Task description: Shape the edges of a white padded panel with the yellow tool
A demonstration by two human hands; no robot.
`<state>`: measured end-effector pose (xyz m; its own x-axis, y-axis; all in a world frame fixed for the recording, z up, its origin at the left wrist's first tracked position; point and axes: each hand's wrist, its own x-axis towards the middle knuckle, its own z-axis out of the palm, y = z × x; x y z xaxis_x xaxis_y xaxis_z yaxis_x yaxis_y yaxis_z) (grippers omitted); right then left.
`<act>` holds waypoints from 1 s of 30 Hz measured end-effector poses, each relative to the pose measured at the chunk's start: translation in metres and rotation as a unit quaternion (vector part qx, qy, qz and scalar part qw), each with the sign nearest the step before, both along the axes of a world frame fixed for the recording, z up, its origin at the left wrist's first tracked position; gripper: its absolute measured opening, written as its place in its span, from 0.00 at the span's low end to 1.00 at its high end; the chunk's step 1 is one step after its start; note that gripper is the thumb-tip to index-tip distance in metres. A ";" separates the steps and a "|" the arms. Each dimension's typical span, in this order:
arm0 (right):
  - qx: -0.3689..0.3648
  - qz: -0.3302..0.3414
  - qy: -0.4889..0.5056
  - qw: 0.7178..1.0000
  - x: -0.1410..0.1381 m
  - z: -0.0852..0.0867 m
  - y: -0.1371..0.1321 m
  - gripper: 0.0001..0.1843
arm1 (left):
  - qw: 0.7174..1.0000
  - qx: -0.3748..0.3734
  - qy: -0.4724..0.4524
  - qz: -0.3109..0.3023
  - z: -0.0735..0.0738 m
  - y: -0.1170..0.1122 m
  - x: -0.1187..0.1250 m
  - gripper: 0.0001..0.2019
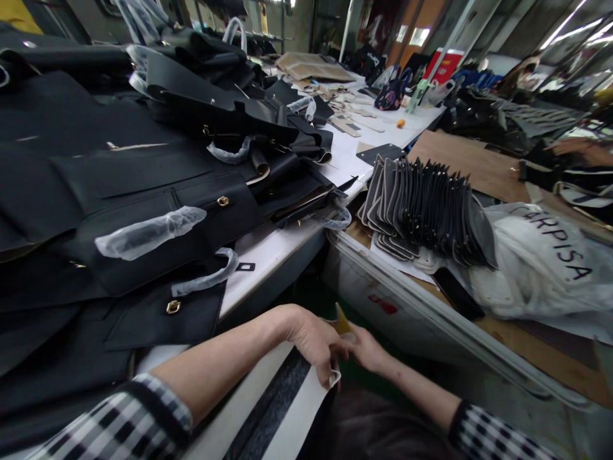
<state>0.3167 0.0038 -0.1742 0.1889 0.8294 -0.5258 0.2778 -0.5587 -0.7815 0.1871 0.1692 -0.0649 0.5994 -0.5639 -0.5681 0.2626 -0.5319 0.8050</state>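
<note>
My left hand (313, 338) is closed over the far end of a white sheet (301, 415) with a broad black band (271, 406) down its middle, which slants up from the bottom of the view. The sheet's edge curls up at my fingers. My right hand (368, 350) meets my left hand, with its fingers closed around a small yellow-brown flat piece (343, 319); its kind is not clear. My left fingers partly hide both hands' meeting point.
Black leather bag parts (163, 236) with plastic-wrapped handles cover the left table. On the right bench stand many dark flaps (426, 207) in a row, a phone (457, 292) and a white plastic bag (541, 255). A gap separates the two tables.
</note>
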 end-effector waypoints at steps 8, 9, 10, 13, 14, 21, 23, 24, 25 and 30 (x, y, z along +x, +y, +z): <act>-0.169 0.123 0.119 0.971 0.069 0.083 -0.062 0.18 | 0.995 -0.067 0.074 0.028 -0.015 0.001 0.004 0.56; -0.175 0.159 0.141 0.961 0.063 0.091 -0.059 0.19 | 0.994 -0.075 0.074 0.030 -0.019 0.001 0.004 0.57; -0.171 0.188 0.153 0.955 0.055 0.095 -0.055 0.20 | 0.994 -0.083 0.071 0.029 -0.022 0.001 0.004 0.55; -0.148 0.223 0.145 0.952 0.031 0.099 -0.039 0.21 | 0.994 -0.097 0.045 0.020 -0.032 0.001 0.004 0.36; -0.145 0.224 0.137 0.954 0.026 0.099 -0.034 0.19 | 0.995 -0.095 0.030 0.016 -0.034 0.002 0.004 0.27; -0.143 0.244 0.100 0.954 0.023 0.102 -0.034 0.17 | 0.992 -0.101 0.071 0.032 -0.031 0.006 0.006 0.50; -0.128 0.250 0.072 0.957 0.020 0.101 -0.036 0.19 | 0.988 -0.111 0.101 0.035 -0.028 0.007 0.008 0.61; -0.118 0.250 0.054 0.960 0.017 0.100 -0.037 0.20 | 0.988 -0.107 0.105 0.040 -0.026 0.007 0.008 0.62; -0.111 0.248 0.040 0.961 0.013 0.099 -0.037 0.20 | 0.988 -0.099 0.105 0.047 -0.024 0.007 0.008 0.62; -0.145 0.239 0.093 0.956 -0.002 0.092 -0.030 0.20 | 0.992 -0.064 0.092 0.053 -0.020 0.008 0.007 0.58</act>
<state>0.3144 -0.0261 -0.0824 -0.2950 0.6118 -0.7340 0.4262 -0.6032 -0.6741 0.1945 0.1769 -0.0845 0.5517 -0.5780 -0.6013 0.4605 -0.3899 0.7974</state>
